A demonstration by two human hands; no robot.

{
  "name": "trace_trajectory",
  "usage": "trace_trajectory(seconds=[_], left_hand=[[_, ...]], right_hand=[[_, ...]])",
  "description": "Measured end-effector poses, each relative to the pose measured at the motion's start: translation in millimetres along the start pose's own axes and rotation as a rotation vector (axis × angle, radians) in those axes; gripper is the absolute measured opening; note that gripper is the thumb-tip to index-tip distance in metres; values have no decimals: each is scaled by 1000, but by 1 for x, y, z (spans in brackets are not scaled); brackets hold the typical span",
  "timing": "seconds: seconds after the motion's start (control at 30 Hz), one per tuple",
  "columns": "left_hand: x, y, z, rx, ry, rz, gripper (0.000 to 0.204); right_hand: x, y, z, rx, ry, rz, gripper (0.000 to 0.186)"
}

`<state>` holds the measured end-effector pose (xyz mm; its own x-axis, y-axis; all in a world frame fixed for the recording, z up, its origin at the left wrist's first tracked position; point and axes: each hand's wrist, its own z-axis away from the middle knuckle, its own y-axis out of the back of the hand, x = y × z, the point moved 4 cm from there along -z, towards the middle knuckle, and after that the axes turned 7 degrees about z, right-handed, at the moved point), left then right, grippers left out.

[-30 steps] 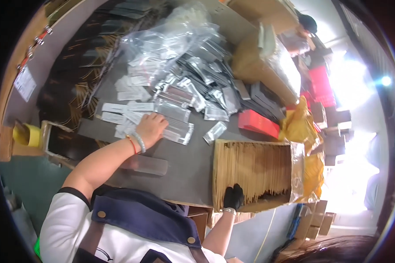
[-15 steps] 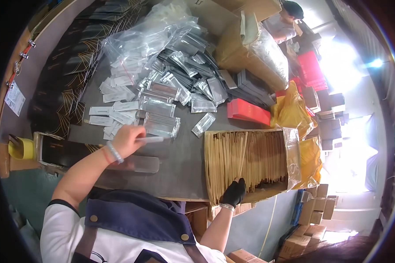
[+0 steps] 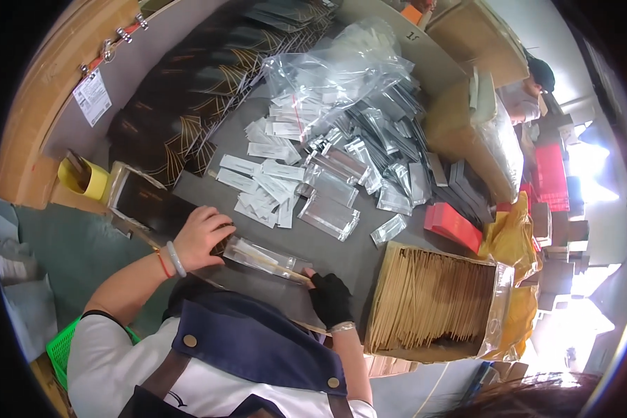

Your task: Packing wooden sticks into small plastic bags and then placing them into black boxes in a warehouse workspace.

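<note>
A clear plastic sleeve [image 3: 261,258] lies flat on the table in front of me, with a narrow white packet inside it. My right hand [image 3: 331,299], in a black fingerless glove, pinches a thin wooden stick [image 3: 285,270] at the sleeve's right end. The stick points left along the sleeve; how much of it is inside I cannot tell. At the sleeve's left end rests my bare left hand [image 3: 205,237], thumb and fingers apart, over the end of the dark packaging stack [image 3: 153,205].
An open carton of wooden sticks [image 3: 432,299] stands at the right. Beyond the sleeve lie white packets [image 3: 265,181], silvery clear packets [image 3: 331,212] and a large plastic bag [image 3: 341,70]. Black gold-lined sleeves [image 3: 181,132] fill the far left. A yellow cup [image 3: 83,181] stands left. Another person [image 3: 519,101] is far right.
My right hand has come left from the carton to the sleeve with a stick. The left hand has lowered, and the white packet it held is no longer in it. The view has shifted.
</note>
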<state>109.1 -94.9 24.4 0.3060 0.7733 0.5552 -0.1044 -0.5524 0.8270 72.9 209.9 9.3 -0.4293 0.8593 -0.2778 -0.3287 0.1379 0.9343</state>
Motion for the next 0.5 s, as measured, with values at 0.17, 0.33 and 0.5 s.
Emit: trace_trajectory(seconds=[0.17, 0.33, 0.5], left_hand=[[22, -15, -16, -59, -25, -19, 78], [12, -24, -13, -92, -15, 5, 82], [10, -24, -15, -71, -14, 39, 84]], right_hand=[[-16, -9, -31, 257, 126, -244, 16], [7, -9, -12, 326, 69, -165, 11], [22, -11, -12, 157, 4, -89, 6]])
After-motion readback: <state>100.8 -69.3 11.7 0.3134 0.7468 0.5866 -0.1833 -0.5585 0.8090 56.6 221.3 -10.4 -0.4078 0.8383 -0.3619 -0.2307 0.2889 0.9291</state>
